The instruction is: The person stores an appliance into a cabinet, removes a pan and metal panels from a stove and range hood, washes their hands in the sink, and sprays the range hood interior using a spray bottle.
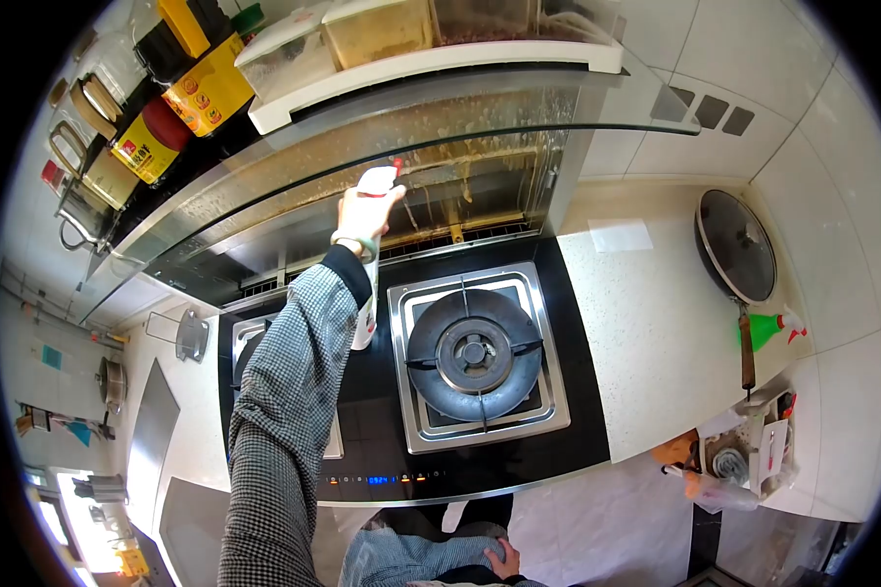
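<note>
My left hand stretches forward, its fingers wrapped round the upper part of a spray bottle. The bottle's white head and red nozzle show above my fingers, facing the range hood. My wrist and sleeve hide much of the bottle. Brownish grease streaks and drops cover the hood's inner panel. At the bottom edge my right hand rests low against my clothing, fingers partly visible and loosely apart, with nothing seen in it. Below and right of the bottle lies the gas burner in the black cooktop.
A glass panel juts out above the cooktop. Seasoning boxes and several bottles line the top. On the right counter are a lidded pan and a green spray bottle. A rack stands left.
</note>
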`<action>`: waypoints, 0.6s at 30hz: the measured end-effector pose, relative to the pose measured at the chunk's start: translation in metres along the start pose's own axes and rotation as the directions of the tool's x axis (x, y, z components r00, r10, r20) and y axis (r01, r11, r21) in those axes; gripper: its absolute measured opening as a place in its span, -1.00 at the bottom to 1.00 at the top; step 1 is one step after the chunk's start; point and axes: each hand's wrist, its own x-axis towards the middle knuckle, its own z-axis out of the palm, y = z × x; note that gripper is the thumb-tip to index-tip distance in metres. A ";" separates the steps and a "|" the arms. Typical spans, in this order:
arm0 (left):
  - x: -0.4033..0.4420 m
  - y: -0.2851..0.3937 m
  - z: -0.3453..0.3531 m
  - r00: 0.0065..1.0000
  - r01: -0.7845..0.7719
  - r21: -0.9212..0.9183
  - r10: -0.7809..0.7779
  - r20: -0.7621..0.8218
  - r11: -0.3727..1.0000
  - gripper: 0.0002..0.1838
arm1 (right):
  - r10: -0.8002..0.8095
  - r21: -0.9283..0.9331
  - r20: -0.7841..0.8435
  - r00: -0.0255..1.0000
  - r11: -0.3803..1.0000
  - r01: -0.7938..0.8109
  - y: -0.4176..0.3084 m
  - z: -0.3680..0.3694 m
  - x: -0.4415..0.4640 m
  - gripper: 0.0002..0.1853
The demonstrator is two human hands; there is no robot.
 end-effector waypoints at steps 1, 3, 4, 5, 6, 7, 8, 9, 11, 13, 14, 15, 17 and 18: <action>0.002 -0.005 -0.006 0.999 0.033 -0.034 -0.034 -0.030 0.999 -0.73 | -0.006 0.045 0.034 0.999 0.999 0.004 -0.004 -0.010 0.001 -0.34; 0.006 -0.014 -0.022 0.999 -0.014 0.020 0.015 -0.031 1.000 -0.65 | -0.016 0.090 0.069 0.998 0.996 0.010 -0.013 -0.014 0.002 -0.35; 0.007 -0.016 -0.029 0.999 0.009 0.031 -0.008 -0.043 0.999 -0.65 | -0.015 0.077 0.067 0.998 0.997 0.010 0.001 -0.004 0.005 -0.34; 0.007 -0.017 -0.037 0.998 0.061 0.053 -0.060 -0.016 0.997 -0.62 | -0.014 0.063 0.065 0.998 0.998 0.009 0.009 0.001 0.006 -0.33; 0.005 -0.019 -0.040 0.998 0.062 0.052 -0.061 -0.018 0.997 -0.62 | -0.015 0.061 0.067 0.998 0.998 0.011 0.009 0.000 0.006 -0.33; 0.004 -0.021 -0.043 0.997 0.063 0.088 -0.059 -0.042 0.994 -0.61 | -0.039 0.023 0.033 0.999 0.999 0.039 0.009 -0.001 0.005 -0.35; 0.003 -0.024 -0.047 0.996 0.065 0.124 -0.057 -0.067 0.990 -0.60 | -0.065 -0.016 0.001 0.998 0.998 0.065 0.009 -0.002 0.004 -0.38; 0.004 -0.030 -0.049 0.997 0.018 0.140 -0.007 -0.075 0.990 -0.58 | -0.067 -0.018 0.003 0.998 0.998 0.067 0.002 -0.010 0.004 -0.38; 0.000 -0.036 -0.053 0.999 0.034 0.145 -0.029 -0.039 0.989 -0.56 | -0.052 0.111 0.088 0.995 0.993 0.042 -0.012 -0.028 0.008 -0.36; -0.001 -0.046 -0.053 1.000 0.005 0.225 0.001 -0.029 0.974 -0.50 | -0.063 0.086 0.081 0.995 0.995 0.056 -0.010 -0.030 0.010 -0.36; -0.004 -0.053 -0.049 1.000 0.019 0.231 -0.021 0.003 0.973 -0.51 | -0.074 0.065 0.074 0.995 0.995 0.069 -0.009 -0.031 0.010 -0.35; -0.010 -0.056 -0.044 0.994 -0.106 0.185 0.108 -0.001 0.977 -0.60 | -0.073 0.063 0.075 0.995 0.996 0.068 -0.009 -0.032 0.011 -0.35; -0.018 -0.060 -0.037 0.973 -0.228 0.139 0.222 0.059 0.964 -0.68 | -0.062 0.032 0.092 0.994 0.998 0.060 -0.009 -0.034 0.012 -0.33; -0.019 -0.059 -0.037 0.985 -0.158 0.214 0.137 0.108 0.964 -0.71 | -0.063 0.030 0.093 0.994 0.998 0.060 -0.013 -0.036 0.011 -0.33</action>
